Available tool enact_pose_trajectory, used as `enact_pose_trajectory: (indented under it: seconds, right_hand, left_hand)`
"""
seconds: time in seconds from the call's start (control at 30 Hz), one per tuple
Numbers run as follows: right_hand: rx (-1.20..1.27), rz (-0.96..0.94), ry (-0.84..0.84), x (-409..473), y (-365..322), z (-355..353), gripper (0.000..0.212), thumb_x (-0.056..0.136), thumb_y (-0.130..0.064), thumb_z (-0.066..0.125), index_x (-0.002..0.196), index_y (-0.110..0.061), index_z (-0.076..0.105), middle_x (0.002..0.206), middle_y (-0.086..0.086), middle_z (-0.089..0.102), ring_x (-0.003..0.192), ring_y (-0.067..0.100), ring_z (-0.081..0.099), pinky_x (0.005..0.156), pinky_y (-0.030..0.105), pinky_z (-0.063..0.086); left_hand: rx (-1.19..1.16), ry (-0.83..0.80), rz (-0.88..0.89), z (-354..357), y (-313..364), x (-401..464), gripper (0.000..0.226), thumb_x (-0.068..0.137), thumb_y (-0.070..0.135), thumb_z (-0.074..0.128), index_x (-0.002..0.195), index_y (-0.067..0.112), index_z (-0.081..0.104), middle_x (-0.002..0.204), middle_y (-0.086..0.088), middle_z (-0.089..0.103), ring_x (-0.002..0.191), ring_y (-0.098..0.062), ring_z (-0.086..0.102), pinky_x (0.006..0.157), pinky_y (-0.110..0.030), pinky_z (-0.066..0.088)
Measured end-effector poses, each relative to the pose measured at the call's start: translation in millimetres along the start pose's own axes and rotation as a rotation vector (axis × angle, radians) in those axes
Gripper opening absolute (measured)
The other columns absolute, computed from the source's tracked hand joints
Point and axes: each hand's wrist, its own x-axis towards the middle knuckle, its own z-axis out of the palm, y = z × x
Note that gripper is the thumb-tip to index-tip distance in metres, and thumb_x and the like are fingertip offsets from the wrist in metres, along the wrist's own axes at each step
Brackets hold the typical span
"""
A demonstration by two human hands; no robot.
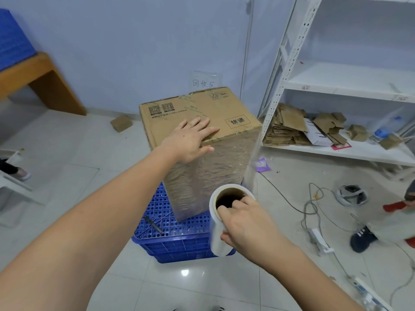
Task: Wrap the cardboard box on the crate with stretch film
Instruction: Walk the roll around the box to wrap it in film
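The box stands on the blue crate, its near side filmed. The left hand lies flat, fingers straight, on its top. The right hand grips the roll, fingers hooked in its core.

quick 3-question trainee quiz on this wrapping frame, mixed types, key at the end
1. True or false: the left hand lies flat on top of the box.
2. What does the right hand hold? A) a knife B) the film roll C) a cable
3. Fill in: the box stands on a blue ____.

Key
1. True. The fingers are spread on the top, at the near edge.
2. B. Fingers hook into the roll's core, and film runs from it up to the box's right corner.
3. crate. Film already covers the near side of the box.
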Motion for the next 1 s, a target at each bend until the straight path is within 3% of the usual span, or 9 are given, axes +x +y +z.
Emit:
enact_pose_trajectory:
  seconds: [0.1,0.23,0.3,0.37,0.43,0.63,0.73,0.87,1.0]
  right_hand:
    - [-0.025,0.203,-0.026,-8,-10,-2,0.061,0.033,-0.025,0.091,0.081,-0.017,0.055,0.058,0.000,0.056,0.051,0.018,0.032,0.054,0.029,0.029]
    - [0.010,0.313,0.047,-12,-12,6,0.050,0.041,-0.014,0.073,0.081,-0.016,0.043,0.045,-0.002,0.045,0.045,0.021,0.024,0.057,0.030,0.045]
    - [0.001,0.415,0.063,-7,-14,7,0.038,0.055,-0.035,0.073,0.073,-0.017,0.045,0.042,-0.004,0.043,0.041,0.021,0.034,0.060,0.027,0.043]
    - [-0.026,0.500,0.069,0,-16,3,0.052,0.073,-0.069,0.058,0.067,-0.020,0.042,0.042,-0.006,0.042,0.043,0.020,0.037,0.057,0.030,0.037]
    - [-0.052,0.545,0.123,5,-15,5,0.059,0.077,-0.077,0.045,0.063,-0.020,0.039,0.042,-0.004,0.040,0.044,0.020,0.035,0.053,0.029,0.033]
    - [-0.029,0.863,-0.031,16,-44,-4,0.032,0.093,-0.048,0.054,0.087,-0.022,0.037,0.075,-0.001,0.060,0.069,0.022,0.041,0.066,0.031,0.024]
    - [-0.081,0.992,-0.087,24,-55,-1,0.027,0.089,-0.037,0.055,0.087,-0.019,0.036,0.058,-0.005,0.042,0.057,0.023,0.038,0.065,0.033,0.025]
    - [-0.140,1.112,-0.102,38,-58,0,0.064,0.077,-0.084,0.046,0.081,-0.021,0.043,0.054,-0.007,0.038,0.059,0.022,0.044,0.060,0.033,0.031]
    - [-0.160,1.105,-0.098,50,-53,-7,0.073,0.072,-0.092,0.036,0.089,-0.023,0.051,0.060,-0.006,0.047,0.062,0.018,0.049,0.062,0.030,0.031]
  left_hand:
    - [-0.006,0.006,0.002,-1,-1,-1,0.068,0.102,0.066,0.038,0.161,0.046,0.011,0.173,0.003,0.003,0.159,-0.021,0.000,0.128,-0.051,0.002]
    - [-0.010,0.006,0.012,0,-2,-2,0.068,0.102,0.065,0.038,0.162,0.045,0.012,0.173,0.002,0.003,0.159,-0.022,0.001,0.128,-0.051,0.003]
    - [-0.007,0.007,0.019,-1,-3,-2,0.068,0.102,0.065,0.038,0.162,0.043,0.012,0.173,0.002,0.003,0.159,-0.023,0.001,0.128,-0.052,0.003]
    - [0.000,0.008,0.025,-1,-4,-2,0.068,0.102,0.065,0.037,0.162,0.043,0.012,0.173,0.002,0.003,0.159,-0.023,0.002,0.128,-0.053,0.003]
    - [0.001,0.004,0.029,0,-5,-1,0.069,0.102,0.066,0.036,0.162,0.044,0.010,0.173,0.002,0.001,0.159,-0.024,0.001,0.127,-0.055,0.004]
    - [-0.067,-0.008,0.068,-2,-12,3,0.075,0.098,0.069,0.043,0.162,0.042,0.014,0.173,0.001,0.001,0.159,-0.025,-0.001,0.127,-0.055,0.000]
    - [-0.182,0.018,0.085,-5,-15,2,0.075,0.095,0.067,0.054,0.159,0.039,0.029,0.172,0.000,0.011,0.159,-0.025,0.005,0.127,-0.054,-0.001]
    - [-0.398,0.103,0.080,-4,-21,2,0.055,0.091,0.057,0.067,0.141,0.037,0.056,0.165,0.002,0.034,0.155,-0.021,0.023,0.127,-0.052,0.001]
    - [-0.393,0.013,0.252,-16,-31,-1,0.053,0.093,0.049,0.069,0.142,0.034,0.057,0.163,0.000,0.037,0.153,-0.022,0.027,0.128,-0.051,0.010]
